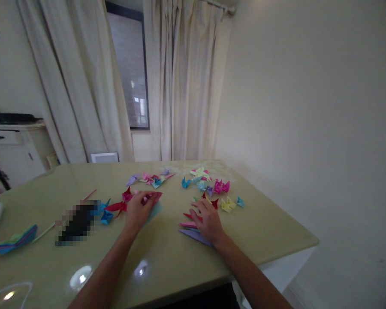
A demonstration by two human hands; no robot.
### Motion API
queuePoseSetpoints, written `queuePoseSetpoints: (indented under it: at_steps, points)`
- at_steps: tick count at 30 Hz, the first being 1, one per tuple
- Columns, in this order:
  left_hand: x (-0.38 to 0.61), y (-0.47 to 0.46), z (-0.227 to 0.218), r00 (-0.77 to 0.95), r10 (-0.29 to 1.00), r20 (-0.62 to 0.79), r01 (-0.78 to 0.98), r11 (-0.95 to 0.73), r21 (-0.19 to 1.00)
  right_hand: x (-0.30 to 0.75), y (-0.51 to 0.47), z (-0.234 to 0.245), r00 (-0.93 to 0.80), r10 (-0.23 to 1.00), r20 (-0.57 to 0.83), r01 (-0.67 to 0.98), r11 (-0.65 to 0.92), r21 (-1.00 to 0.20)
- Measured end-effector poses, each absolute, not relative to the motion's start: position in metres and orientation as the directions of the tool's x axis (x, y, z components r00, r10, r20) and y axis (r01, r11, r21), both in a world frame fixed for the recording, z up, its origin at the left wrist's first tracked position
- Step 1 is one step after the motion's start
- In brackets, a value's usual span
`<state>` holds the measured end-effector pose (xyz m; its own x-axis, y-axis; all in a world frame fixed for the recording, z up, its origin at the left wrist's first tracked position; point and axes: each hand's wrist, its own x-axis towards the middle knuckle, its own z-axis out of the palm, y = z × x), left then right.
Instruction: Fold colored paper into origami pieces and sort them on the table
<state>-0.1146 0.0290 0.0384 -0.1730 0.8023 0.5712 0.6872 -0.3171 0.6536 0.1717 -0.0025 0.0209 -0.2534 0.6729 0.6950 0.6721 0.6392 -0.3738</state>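
My left hand [139, 211] is closed in a pinch on a small pink-red folded paper [158, 196], whose pointed end sticks out past the fingertips. Below that hand, a light blue paper piece [155, 212] shows on the table. My right hand [209, 219] rests low over the table with its fingers bent but apart. Partly under its palm lie a red folded paper strip [188, 216], a pink one [188, 224] and a purple one [195, 235]. Just beyond its fingers sits a dark red paper crane [214, 203].
Several folded paper cranes stand at the back: blue [185, 183], magenta [218, 186], yellow [228, 205] and purple [133, 179]. Left of my left hand are a red crane [117, 207] and a blue one [107, 217]. Coloured paper [17, 241] and a blurred dark object [79, 223] lie further left.
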Motion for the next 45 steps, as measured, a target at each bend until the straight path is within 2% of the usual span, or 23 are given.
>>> queuePoseSetpoints:
  at_steps: [2, 4, 8, 11, 14, 20, 22, 24, 26, 30, 34, 40, 45]
  points:
    - [-0.111, 0.024, 0.045, -0.266, 0.661, 0.702, 0.689, -0.379, 0.617, 0.175, -0.005, 0.015, -0.294, 0.65, 0.701, 0.677, 0.659, -0.327]
    - [-0.107, 0.021, 0.048, -0.295, 0.56, 0.774, 0.708, -0.415, 0.571, 0.182, -0.008, 0.011, -0.309, 0.634, 0.709, 0.679, 0.669, -0.302]
    - [-0.1, 0.017, 0.045, -0.245, 0.489, 0.837, 0.742, -0.46, 0.487, 0.187, -0.01, 0.008, -0.274, 0.655, 0.704, 0.662, 0.66, -0.356]
    - [-0.089, 0.011, 0.041, -0.118, 0.459, 0.88, 0.724, -0.567, 0.393, 0.183, -0.008, 0.007, -0.23, 0.675, 0.702, 0.633, 0.651, -0.419]
    - [-0.075, 0.002, 0.035, 0.035, 0.446, 0.894, 0.631, -0.704, 0.326, 0.182, -0.007, 0.005, -0.216, 0.693, 0.687, 0.607, 0.647, -0.462]
    - [-0.047, -0.013, 0.02, 0.419, 0.361, 0.833, 0.49, -0.862, 0.127, 0.188, -0.007, 0.003, -0.322, 0.647, 0.691, 0.541, 0.725, -0.426]
    - [-0.041, -0.015, 0.015, 0.487, 0.381, 0.786, 0.468, -0.874, 0.133, 0.189, -0.007, 0.004, -0.347, 0.623, 0.701, 0.469, 0.762, -0.446]
    - [-0.037, -0.014, 0.011, 0.48, 0.456, 0.75, 0.498, -0.845, 0.195, 0.19, -0.008, 0.006, -0.305, 0.647, 0.699, 0.386, 0.755, -0.53]
    - [-0.035, -0.01, 0.007, 0.448, 0.531, 0.719, 0.552, -0.797, 0.244, 0.191, -0.009, 0.008, -0.221, 0.707, 0.671, 0.299, 0.704, -0.644]
    - [-0.032, 0.001, -0.001, 0.479, 0.605, 0.636, 0.633, -0.74, 0.228, 0.193, -0.008, 0.009, -0.148, 0.836, 0.529, 0.137, 0.547, -0.826]
    - [-0.031, 0.006, -0.008, 0.511, 0.68, 0.525, 0.671, -0.698, 0.251, 0.193, -0.007, 0.01, -0.061, 0.85, 0.523, 0.101, 0.526, -0.844]
    - [-0.032, -0.001, -0.006, 0.519, 0.713, 0.471, 0.67, -0.682, 0.294, 0.198, -0.003, 0.016, 0.051, 0.883, 0.467, -0.086, 0.47, -0.879]
    - [-0.03, 0.002, -0.009, 0.529, 0.671, 0.519, 0.685, -0.699, 0.206, 0.203, -0.003, 0.017, 0.061, 0.882, 0.467, -0.09, 0.471, -0.877]
